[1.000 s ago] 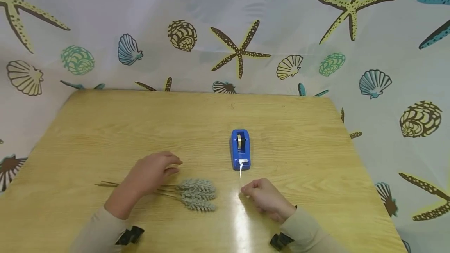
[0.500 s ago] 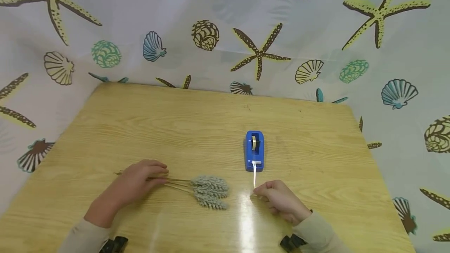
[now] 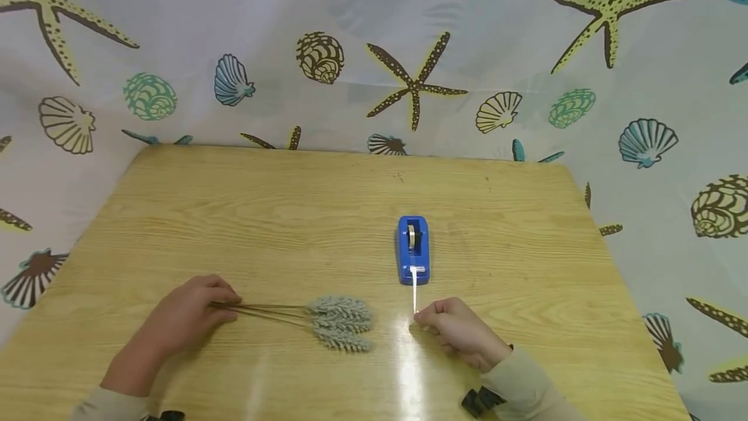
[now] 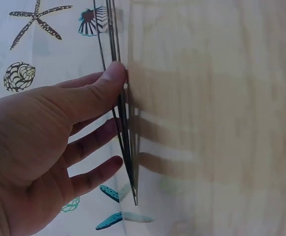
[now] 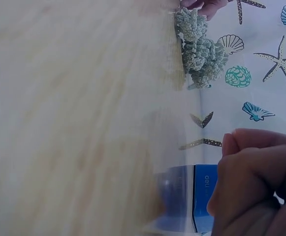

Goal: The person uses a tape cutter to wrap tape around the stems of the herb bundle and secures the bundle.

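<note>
My left hand (image 3: 187,314) pinches the thin brown stems (image 3: 274,310) of a small dried-flower bunch near their cut ends. In the left wrist view the thumb lies across the stems (image 4: 125,132), with the other fingers behind them. The pale grey-green, wheat-like heads (image 3: 341,317) point right, toward my right hand (image 3: 461,330). That hand pinches the free end of a narrow clear tape strip (image 3: 415,294), drawn toward me from a blue tape dispenser (image 3: 404,255). In the right wrist view, curled fingers (image 5: 246,172) partly cover the dispenser (image 5: 205,191); the pinched tape end is hidden there.
A light wooden table (image 3: 280,213) lies under everything, with glare in front of the dispenser. Behind it and at both sides hangs a white cloth (image 3: 362,5) printed with shells and starfish. A black strap mount (image 3: 482,401) sits at the right wrist.
My left hand has slid left along the stems to near their ends and now pinches them. The tape strip shows longer and brighter between dispenser and right hand. The head view has shifted somewhat.
</note>
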A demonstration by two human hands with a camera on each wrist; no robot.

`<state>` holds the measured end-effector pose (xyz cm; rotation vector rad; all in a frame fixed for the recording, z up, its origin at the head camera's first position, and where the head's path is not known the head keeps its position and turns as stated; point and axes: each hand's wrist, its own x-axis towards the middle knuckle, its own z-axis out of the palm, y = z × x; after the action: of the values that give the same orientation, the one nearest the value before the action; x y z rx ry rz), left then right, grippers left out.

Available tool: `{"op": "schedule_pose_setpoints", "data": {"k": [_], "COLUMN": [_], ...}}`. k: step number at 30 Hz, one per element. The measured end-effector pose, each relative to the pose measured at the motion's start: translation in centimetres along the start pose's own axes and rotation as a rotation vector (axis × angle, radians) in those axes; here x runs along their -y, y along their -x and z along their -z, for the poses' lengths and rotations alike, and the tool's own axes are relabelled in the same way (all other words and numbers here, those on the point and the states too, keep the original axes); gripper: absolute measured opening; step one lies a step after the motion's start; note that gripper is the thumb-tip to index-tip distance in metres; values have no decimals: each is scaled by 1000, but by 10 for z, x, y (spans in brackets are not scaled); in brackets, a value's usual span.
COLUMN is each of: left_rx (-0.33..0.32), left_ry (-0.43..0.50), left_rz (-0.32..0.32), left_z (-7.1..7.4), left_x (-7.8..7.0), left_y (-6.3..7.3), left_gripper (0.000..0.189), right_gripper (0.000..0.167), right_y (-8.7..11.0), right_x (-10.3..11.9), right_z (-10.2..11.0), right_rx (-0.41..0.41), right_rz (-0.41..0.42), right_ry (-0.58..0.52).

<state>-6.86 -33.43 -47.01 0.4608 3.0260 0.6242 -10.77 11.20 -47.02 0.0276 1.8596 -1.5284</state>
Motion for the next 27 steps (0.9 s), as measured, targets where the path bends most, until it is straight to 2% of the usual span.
{"op": "schedule_pose_setpoints", "data": {"k": [8, 11, 16, 23, 27], "left_rx": [-87, -89, -56, 1, -28], "left_ry": [-59, -80, -116, -16, 20], "left_rz": [-40, -51, -82, -52, -93], "left_z": [-5, -7, -9, -9, -12], "left_x": [1, 1, 0, -5, -10], "left_y": [2, -1, -5, -3, -2], "left_gripper": [15, 14, 14, 11, 12], "right_gripper": [26, 24, 23, 28, 22], "right_y": [-1, -2, -1, 5, 9], "right_x": [1, 1, 0, 4, 9], "right_z": [0, 0, 0, 1, 0], "right_rx": [8, 0, -8, 0, 4], "right_rz": [-15, -21, -24, -18, -9], "right_ry": [4, 0, -9, -32, -60]}}
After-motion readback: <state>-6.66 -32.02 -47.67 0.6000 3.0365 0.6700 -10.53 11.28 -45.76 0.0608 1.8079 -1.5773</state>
